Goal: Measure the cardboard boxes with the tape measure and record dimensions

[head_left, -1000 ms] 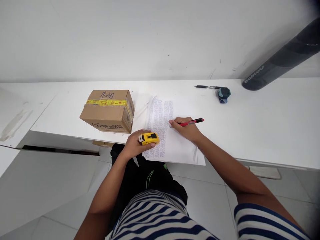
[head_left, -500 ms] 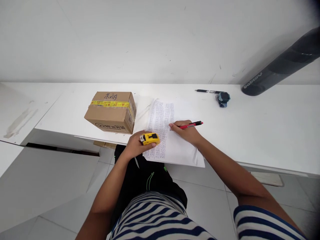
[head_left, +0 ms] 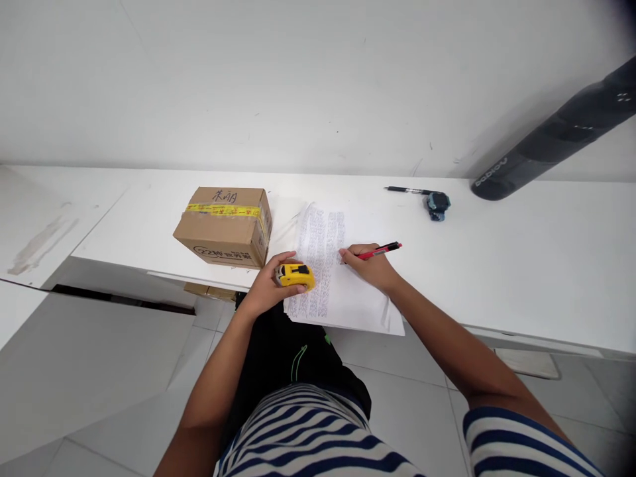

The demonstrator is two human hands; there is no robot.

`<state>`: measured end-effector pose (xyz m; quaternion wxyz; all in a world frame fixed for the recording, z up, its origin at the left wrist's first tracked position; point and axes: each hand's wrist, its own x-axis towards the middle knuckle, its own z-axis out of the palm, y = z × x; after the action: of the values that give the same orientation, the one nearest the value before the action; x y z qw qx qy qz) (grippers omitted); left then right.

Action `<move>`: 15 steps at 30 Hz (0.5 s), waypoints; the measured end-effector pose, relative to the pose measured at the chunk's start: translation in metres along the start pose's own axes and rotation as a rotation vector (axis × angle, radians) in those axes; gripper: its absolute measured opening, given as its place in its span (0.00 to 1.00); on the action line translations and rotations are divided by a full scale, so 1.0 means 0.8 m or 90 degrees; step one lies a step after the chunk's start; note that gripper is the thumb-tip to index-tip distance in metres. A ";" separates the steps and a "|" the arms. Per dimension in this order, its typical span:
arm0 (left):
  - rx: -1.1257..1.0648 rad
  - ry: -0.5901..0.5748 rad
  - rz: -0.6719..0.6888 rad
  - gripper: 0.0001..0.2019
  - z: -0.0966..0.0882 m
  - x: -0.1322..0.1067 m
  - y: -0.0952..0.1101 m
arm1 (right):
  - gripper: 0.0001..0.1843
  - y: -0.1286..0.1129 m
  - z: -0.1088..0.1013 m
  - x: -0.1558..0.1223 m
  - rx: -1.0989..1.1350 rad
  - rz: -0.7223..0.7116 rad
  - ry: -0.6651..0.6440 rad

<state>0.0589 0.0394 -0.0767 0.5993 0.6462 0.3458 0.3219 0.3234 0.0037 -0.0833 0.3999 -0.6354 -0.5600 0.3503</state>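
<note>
A stack of white paper sheets [head_left: 342, 291] covered in small writing lies at the near edge of the white table [head_left: 497, 252]. My right hand [head_left: 370, 265] grips a red pen [head_left: 380, 250] with its tip on the paper. My left hand [head_left: 271, 285] is closed around a small yellow and black object [head_left: 295, 275], resting on the left edge of the sheets.
A taped cardboard box [head_left: 223, 225] stands just left of the paper. At the back lie a black pen [head_left: 405, 190] and a small teal device [head_left: 438, 204]. A dark cylinder [head_left: 556, 132] leans at the far right. My lap sits below the table edge.
The view has shifted slightly. Both hands stay in place on the paper, still holding the pen and the yellow object.
</note>
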 end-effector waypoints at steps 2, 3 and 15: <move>-0.020 0.025 -0.010 0.39 -0.001 0.001 -0.001 | 0.22 -0.002 0.000 -0.001 0.003 -0.002 0.020; -0.019 0.034 -0.017 0.38 -0.002 0.001 -0.002 | 0.23 -0.002 0.000 -0.001 0.003 -0.003 0.026; -0.001 0.044 -0.028 0.33 -0.001 0.003 -0.001 | 0.22 0.003 0.000 0.000 0.002 -0.007 0.003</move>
<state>0.0592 0.0418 -0.0775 0.5944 0.6265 0.3803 0.3309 0.3246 0.0039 -0.0859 0.4043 -0.6327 -0.5617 0.3473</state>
